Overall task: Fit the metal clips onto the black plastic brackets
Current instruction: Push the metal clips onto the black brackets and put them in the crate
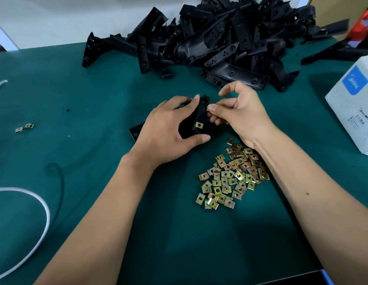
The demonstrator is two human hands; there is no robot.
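Observation:
My left hand [168, 124] grips a black plastic bracket [201, 112] just above the green table, thumb under it and fingers over its top. One brass-coloured metal clip [199, 125] sits fitted on the bracket's lower part. My right hand [238, 114] is at the bracket's right edge, its thumb and fingers pinched there; whether a clip lies between them is hidden. A loose heap of metal clips [230, 177] lies on the table below my right wrist.
A big pile of black brackets [226, 42] fills the back of the table. A white box [355, 103] stands at the right edge. Two stray clips [25, 128] lie far left. A white cable [41, 227] and a black cable [60, 182] curve at lower left.

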